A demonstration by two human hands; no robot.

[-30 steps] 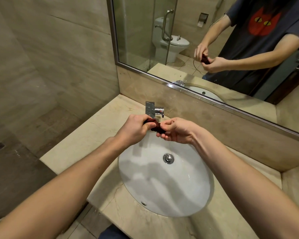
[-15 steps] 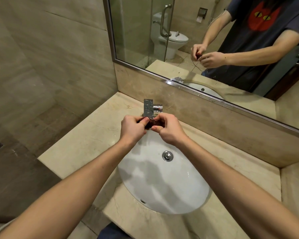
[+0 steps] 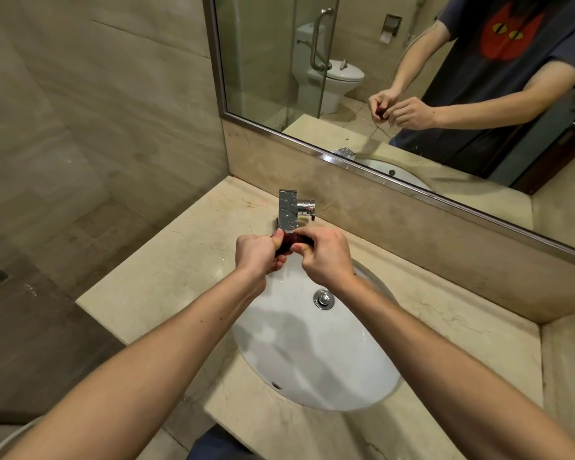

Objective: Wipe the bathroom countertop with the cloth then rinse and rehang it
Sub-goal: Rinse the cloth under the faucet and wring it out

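Observation:
A small dark red cloth (image 3: 291, 242) is bunched between both hands, just in front of the chrome faucet (image 3: 289, 210) and over the back rim of the white sink basin (image 3: 316, 353). My left hand (image 3: 258, 252) grips its left end. My right hand (image 3: 326, 254) closes on its right end, thumb beneath. Most of the cloth is hidden inside the fists. No water stream shows at the spout. The beige marble countertop (image 3: 166, 273) spreads around the basin.
A wide mirror (image 3: 412, 78) hangs behind the counter and reflects a person, a toilet and a glass shower door. A tiled wall stands on the left, with dark floor below. The chrome drain plug (image 3: 323, 298) sits in the basin. A side wall bounds the counter at right.
Both hands have come closer together and moved back toward the faucet, squeezing the cloth tighter. Less of the cloth shows than a second ago.

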